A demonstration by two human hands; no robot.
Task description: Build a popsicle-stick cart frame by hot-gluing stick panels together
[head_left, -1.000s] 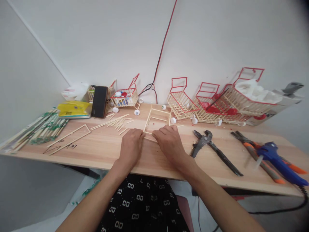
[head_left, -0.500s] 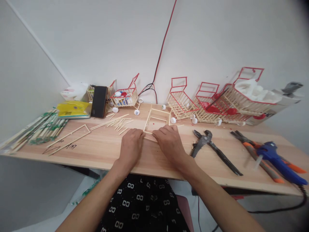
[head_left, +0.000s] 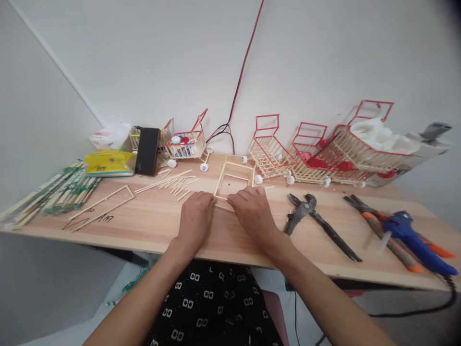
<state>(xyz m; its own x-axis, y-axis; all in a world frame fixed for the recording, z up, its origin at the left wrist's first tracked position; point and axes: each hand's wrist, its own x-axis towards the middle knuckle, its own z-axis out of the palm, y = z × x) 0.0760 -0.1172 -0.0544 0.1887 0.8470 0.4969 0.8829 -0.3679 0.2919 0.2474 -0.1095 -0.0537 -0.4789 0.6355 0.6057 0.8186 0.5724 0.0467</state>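
A small box-like frame of thin wooden sticks (head_left: 239, 165) stands on the table in front of me. My left hand (head_left: 196, 216) is closed on its near left corner, fingers pinched together. At the near right corner, my right hand (head_left: 252, 211) pinches the same frame, its fingers curled over the near sticks. Both hands rest low by the tabletop and hide the frame's near corners. Left of the frame lie several loose short sticks (head_left: 178, 182). Farther left is a long three-sided stick outline (head_left: 108, 199) beside pen marks on the wood.
Stick-built carts with red handles (head_left: 272, 149) line the wall. Black pliers (head_left: 313, 221), orange-handled pliers (head_left: 385, 235) and a blue glue gun (head_left: 410, 230) lie right on the table (head_left: 144, 230). Left are a phone (head_left: 147, 151), a yellow pack (head_left: 110, 163) and bundled chopsticks (head_left: 72, 190).
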